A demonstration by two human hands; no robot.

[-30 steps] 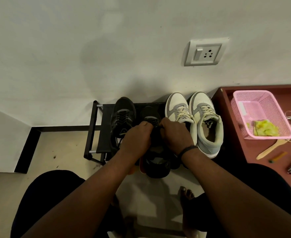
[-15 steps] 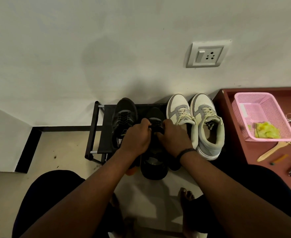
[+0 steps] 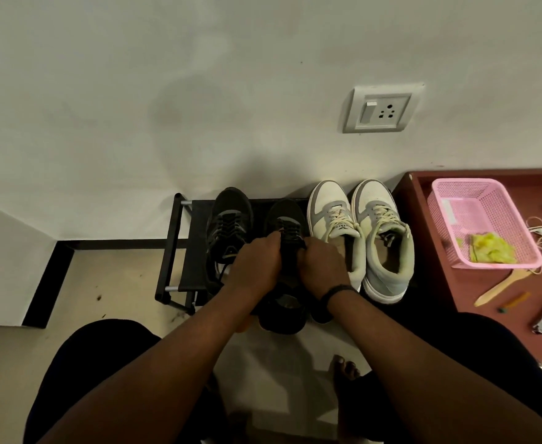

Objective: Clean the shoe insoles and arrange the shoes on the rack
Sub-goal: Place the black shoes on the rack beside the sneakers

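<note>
Head view: both forearms reach forward and down to the black shoe rack [image 3: 180,251]. Left hand [image 3: 256,264] and right hand [image 3: 322,267], knuckles up, fingers curled, each grasp a side of the black shoe [image 3: 284,219] at its laces, mid-rack, heel overhanging the front edge. Second black shoe [image 3: 229,219] sits just left of it; white-grey pair [image 3: 356,232] at the rack's right end. Pink basket [image 3: 487,213] with yellow cloth [image 3: 490,248] on the red-brown table [image 3: 429,219].
</note>
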